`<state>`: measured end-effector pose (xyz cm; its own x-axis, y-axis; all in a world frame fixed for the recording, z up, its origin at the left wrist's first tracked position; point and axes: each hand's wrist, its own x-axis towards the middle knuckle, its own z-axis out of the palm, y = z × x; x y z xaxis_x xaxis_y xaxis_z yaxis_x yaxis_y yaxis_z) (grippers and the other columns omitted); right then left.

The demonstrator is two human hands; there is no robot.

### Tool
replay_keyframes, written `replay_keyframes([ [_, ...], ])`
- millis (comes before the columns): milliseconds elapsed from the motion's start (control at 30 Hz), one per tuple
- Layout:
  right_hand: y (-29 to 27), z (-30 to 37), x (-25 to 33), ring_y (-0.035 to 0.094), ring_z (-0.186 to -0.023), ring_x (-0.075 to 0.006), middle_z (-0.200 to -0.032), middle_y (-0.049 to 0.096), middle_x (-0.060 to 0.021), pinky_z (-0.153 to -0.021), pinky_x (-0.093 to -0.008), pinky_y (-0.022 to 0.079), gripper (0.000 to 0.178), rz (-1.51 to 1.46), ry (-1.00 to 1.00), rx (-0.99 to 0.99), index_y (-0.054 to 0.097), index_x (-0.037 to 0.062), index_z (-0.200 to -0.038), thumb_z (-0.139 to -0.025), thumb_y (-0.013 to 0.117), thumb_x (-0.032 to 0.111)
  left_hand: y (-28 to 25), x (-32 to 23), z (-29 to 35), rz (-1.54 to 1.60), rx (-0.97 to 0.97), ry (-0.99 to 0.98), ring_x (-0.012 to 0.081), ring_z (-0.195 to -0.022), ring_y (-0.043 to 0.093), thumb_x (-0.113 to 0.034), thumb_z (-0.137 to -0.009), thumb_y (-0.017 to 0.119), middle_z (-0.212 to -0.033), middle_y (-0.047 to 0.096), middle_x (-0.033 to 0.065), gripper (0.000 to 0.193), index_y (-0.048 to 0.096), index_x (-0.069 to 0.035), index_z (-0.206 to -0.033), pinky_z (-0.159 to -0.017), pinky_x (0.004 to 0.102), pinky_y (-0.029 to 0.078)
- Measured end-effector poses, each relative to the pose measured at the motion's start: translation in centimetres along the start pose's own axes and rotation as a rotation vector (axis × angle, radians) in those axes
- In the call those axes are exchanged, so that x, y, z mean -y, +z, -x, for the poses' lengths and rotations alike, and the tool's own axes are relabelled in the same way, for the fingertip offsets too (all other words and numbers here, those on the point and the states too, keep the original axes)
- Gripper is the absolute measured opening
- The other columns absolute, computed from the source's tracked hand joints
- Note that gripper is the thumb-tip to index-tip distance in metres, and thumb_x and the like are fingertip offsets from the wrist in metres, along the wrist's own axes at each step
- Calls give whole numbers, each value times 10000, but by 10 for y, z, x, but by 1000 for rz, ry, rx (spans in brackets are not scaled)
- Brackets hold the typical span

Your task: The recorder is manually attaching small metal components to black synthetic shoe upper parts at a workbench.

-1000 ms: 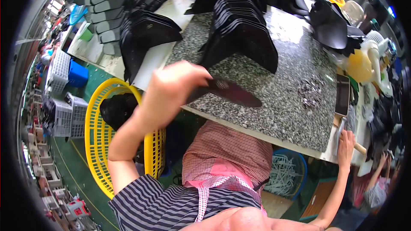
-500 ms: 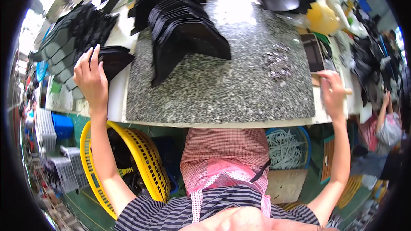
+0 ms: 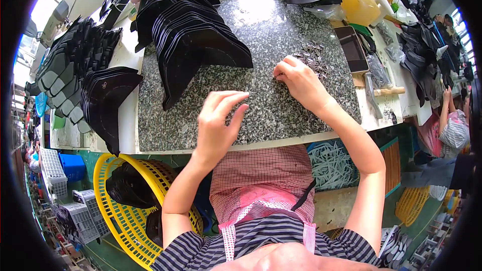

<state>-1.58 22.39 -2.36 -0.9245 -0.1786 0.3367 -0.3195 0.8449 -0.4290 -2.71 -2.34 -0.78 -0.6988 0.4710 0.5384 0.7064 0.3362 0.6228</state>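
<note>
My left hand (image 3: 218, 126) is over the front middle of a speckled granite slab (image 3: 261, 125), palm turned inward, its fingers and thumb apart and nothing in them. Beside a scatter of small shiny metal pieces (image 3: 315, 56), my right hand (image 3: 302, 84) has its thumb and fingertips pinched together over the stone. Whatever it pinches is hidden or too small to make out. A fanned stack of black shoe-upper-like pieces (image 3: 201, 45) stands on the slab's left part. Off the slab's right edge lies a hammer (image 3: 389, 91) with a wooden handle.
Left of the slab is another fanned stack of black cut pieces (image 3: 103, 100). A phone-like dark tablet (image 3: 350, 47) and a yellow container (image 3: 360, 7) are on the right. Below the bench are a yellow basket (image 3: 173, 190) and a bin of pale strips (image 3: 331, 165).
My left hand has come from the left stack to the middle of the slab. My right hand has left the hammer by the right edge and moved in to the small metal pieces.
</note>
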Motion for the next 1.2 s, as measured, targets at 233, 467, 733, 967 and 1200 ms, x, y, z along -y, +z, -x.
replay_keyframes([
  [233, -14, 30, 57, 593, -820, -65, -883, 588, 16, -775, -243, 520, 209, -1173, 388, -72, 611, 36, -1163, -956, 593, 11, 29, -23, 13, 576, 0, -328, 149, -841, 685, -34, -837, 749, -1000, 687, 109, 305, 671, -26, -1132, -745, 266, 552],
  [467, 15, 82, 83, 642, -911, -103, -979, 677, -41, -833, -266, 532, 106, -1464, 442, -239, 643, 9, -1017, -917, 674, 21, 33, -34, 29, 598, 0, -265, 152, -778, 677, -5, -821, 751, -863, 702, 83, 137, 720, -13, -953, -700, 267, 538],
  [733, 7, 93, 85, 618, -919, -117, -937, 673, -40, -834, -286, 506, 106, -1412, 393, -92, 660, 9, -958, -869, 716, 9, 16, -42, 46, 536, 166, -336, 155, -772, 670, -11, -817, 747, -830, 694, 72, 80, 716, -15, -890, -693, 267, 527],
  [967, -25, 95, 103, 631, -814, -208, -856, 687, -26, -797, -326, 464, 241, -650, 16, -122, 702, 100, -914, -714, 755, -25, -4, -54, 56, 719, 310, -448, 122, -812, 651, 0, -847, 714, -863, 680, 62, 66, 696, 17, -908, -738, 260, 526],
  [1200, -42, 106, 114, 625, -718, -134, -796, 703, 45, -771, -278, 430, 206, -704, -135, 15, 664, 133, -765, -700, 739, -47, -19, -71, 65, 780, 472, -381, 119, -842, 632, -15, -881, 689, -881, 655, 52, 52, 668, 26, -906, -766, 260, 517],
])
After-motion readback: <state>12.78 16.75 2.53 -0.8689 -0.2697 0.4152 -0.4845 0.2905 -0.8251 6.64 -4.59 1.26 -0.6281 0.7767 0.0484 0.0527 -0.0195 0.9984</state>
